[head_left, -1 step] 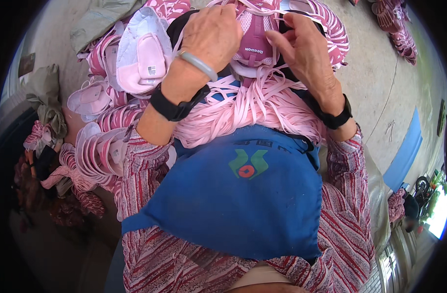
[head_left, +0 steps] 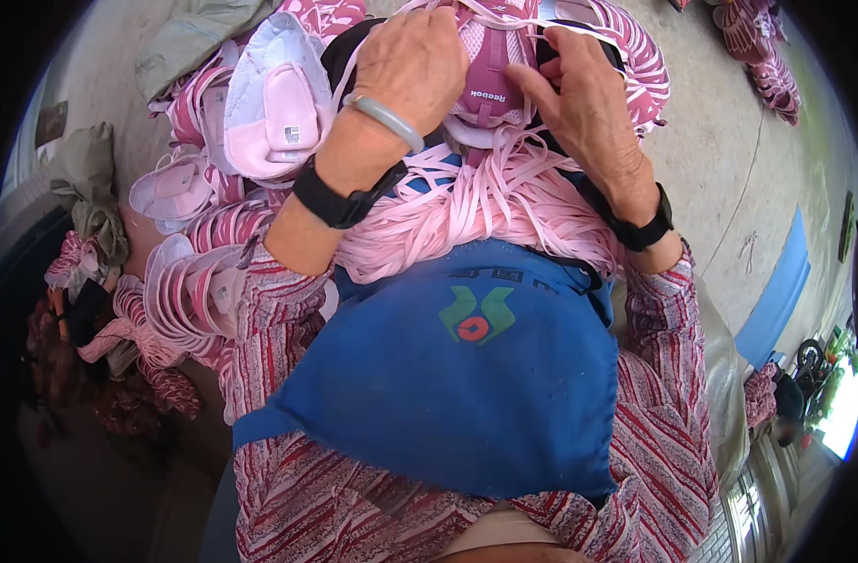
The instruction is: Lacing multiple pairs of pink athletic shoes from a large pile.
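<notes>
In front of me a dark pink and white shoe upper (head_left: 490,80) lies at the top edge, its toe end toward me. My left hand (head_left: 412,70) is closed at the upper's left edge, its fingertips partly hidden, with a pale pink shoelace (head_left: 348,68) at it. At the upper's right side is my right hand (head_left: 588,108), fingers loosely curled and thumb held apart over the upper; I see nothing between them. A thick bundle of pale pink laces (head_left: 485,202) lies across my lap, over the blue apron (head_left: 466,394).
Stacked pink and white shoe uppers (head_left: 279,103) pile up on my left, and more nested uppers (head_left: 635,61) lie on the right. Farther right are uppers on the floor (head_left: 762,61) and a blue strip (head_left: 776,286). At far left sits a drab green sack (head_left: 96,183).
Both hands have shifted very slightly, the left wrist a little to the right and the right hand a little to the left. The shoe upper stays in place.
</notes>
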`<state>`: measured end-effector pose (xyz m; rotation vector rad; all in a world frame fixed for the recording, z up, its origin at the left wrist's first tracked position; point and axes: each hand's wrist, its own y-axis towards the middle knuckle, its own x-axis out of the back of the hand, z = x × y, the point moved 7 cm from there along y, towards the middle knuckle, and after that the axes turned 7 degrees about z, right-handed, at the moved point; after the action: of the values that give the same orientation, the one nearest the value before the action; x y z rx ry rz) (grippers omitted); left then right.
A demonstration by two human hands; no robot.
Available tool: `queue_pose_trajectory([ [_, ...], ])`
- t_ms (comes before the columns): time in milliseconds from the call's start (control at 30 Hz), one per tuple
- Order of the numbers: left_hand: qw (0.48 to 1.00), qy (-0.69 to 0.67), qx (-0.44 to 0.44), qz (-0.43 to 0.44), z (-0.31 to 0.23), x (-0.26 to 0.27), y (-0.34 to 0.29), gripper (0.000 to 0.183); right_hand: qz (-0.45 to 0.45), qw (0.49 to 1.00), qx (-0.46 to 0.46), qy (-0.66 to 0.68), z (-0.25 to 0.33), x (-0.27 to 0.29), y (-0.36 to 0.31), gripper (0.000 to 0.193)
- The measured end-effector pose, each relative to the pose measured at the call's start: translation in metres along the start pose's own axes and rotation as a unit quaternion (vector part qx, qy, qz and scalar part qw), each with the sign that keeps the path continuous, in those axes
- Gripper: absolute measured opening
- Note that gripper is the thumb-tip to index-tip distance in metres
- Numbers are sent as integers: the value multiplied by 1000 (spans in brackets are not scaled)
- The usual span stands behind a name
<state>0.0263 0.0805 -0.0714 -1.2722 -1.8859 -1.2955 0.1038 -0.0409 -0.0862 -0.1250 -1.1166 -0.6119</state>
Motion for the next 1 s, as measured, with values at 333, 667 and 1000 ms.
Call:
queue_pose_trajectory([
  [333, 979, -14, -20, -205, 10, -25, -17, 20, -12, 999, 36, 32, -15, -17, 4, 29],
  [667, 999, 11, 33, -11, 2, -5, 8, 9, 17, 997, 15, -69, -9, -16, 9, 26],
  [1000, 960, 232, -113, -111, -9, -20, 25, 7, -10, 930, 147, -338, 19, -23, 33, 17],
])
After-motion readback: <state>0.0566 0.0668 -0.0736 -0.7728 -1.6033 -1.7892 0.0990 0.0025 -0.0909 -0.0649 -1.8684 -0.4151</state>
